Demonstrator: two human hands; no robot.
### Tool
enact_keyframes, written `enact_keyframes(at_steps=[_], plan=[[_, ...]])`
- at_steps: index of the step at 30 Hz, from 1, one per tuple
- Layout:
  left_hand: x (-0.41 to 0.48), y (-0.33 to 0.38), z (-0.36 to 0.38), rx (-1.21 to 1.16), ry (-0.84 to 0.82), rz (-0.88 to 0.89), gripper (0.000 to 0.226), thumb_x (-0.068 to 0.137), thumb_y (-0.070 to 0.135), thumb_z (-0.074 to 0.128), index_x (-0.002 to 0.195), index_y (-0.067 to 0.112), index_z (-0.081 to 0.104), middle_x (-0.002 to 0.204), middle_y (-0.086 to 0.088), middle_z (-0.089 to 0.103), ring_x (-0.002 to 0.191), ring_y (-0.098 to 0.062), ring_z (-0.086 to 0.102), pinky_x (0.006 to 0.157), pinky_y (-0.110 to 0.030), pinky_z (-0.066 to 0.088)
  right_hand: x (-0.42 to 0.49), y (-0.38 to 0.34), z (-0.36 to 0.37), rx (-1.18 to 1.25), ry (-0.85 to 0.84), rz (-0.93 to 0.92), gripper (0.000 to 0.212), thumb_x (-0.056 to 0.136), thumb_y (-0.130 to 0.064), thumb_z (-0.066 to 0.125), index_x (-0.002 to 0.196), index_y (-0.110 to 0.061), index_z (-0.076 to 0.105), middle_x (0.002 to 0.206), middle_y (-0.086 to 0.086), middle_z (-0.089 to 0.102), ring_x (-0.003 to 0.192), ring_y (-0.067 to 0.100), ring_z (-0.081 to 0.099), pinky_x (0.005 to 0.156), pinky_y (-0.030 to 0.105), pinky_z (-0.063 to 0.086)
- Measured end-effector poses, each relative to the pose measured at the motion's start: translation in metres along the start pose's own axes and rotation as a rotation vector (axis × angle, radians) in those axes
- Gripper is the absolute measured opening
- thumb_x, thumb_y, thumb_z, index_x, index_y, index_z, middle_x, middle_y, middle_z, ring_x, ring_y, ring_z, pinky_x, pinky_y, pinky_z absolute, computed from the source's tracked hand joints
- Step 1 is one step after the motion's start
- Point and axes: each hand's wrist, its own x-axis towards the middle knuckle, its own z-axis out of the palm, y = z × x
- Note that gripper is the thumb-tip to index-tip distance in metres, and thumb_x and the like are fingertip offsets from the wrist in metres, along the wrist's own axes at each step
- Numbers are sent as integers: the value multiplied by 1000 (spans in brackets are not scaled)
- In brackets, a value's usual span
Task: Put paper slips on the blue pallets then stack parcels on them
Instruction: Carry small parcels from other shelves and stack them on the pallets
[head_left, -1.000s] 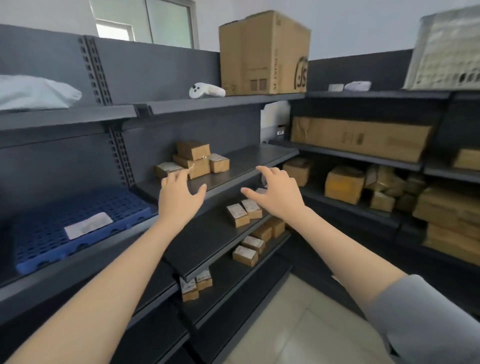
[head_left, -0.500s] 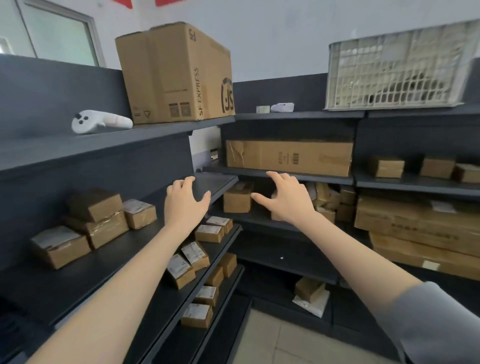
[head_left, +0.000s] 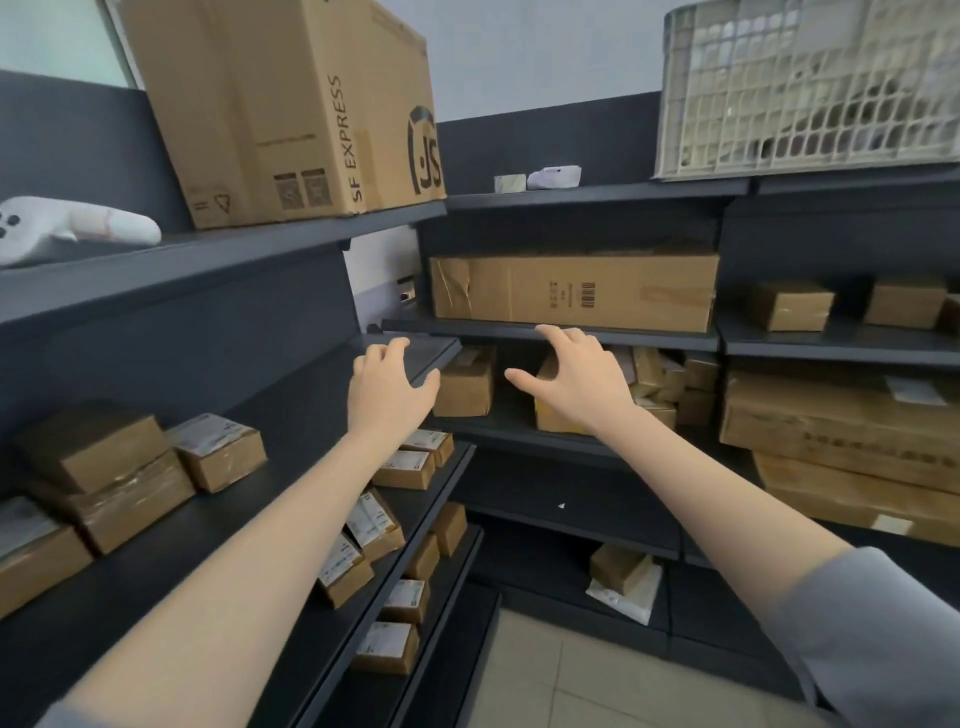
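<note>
Grey metal shelving (head_left: 208, 260) fills the corner, with small brown cardboard parcels (head_left: 218, 449) grouped on its left middle tier, below a white hand controller (head_left: 78, 228) and a big printed brown carton (head_left: 291, 104). The 2 bare arms stretch forward: the left hand (head_left: 389, 387) hovers back-up, fingers loosely spread and gripping nothing, just left of a medium brown parcel (head_left: 465, 382) on the corner shelf. The right hand (head_left: 576, 384), likewise spread and empty, hangs before another brown parcel (head_left: 548, 422) under a long flat carton (head_left: 571, 291), and a white lattice plastic crate (head_left: 810, 88) sits top right.
</note>
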Motion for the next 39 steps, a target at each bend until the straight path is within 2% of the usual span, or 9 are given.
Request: enact_keyframes(at_steps=[8,16,24,32,39], plan=[[52,-1,56,39,56,-92,54,90,40,54,137,17,40,141,-8,42,130,-27,37,100,-39,40,77,47,42,54,-49,-73,70,86,-61,52,144,-25,35,145,4,45,132,24,42,108,46,39],[98,23,146,50,136,-325,55,89,38,55,137,14,42,139,-13,44,130,-29,36,99,-40,39,159,129,84,154,-150,-236,68,87,-59,53,143,-25,36,143,4,45,130,25,42,106,45,39],[109,52,249,51,132,-546,55,89,39,56,136,15,42,136,-11,46,128,-28,38,100,-39,39,219,215,126,153,-324,-275,71,85,-61,53,144,-27,34,146,3,43,132,23,41,107,45,40],[125,33,280,114,142,-639,56,88,41,57,136,16,44,134,-11,49,125,-28,41,97,-37,41,262,230,177,169,-433,-320,75,84,-65,50,145,-25,33,144,4,44,130,25,42,104,44,41],[157,3,291,154,151,-621,56,89,40,56,136,13,44,136,-12,47,127,-29,40,98,-39,41,289,216,208,229,-384,-374,72,86,-61,51,145,-24,34,144,5,44,130,25,42,105,44,39]])
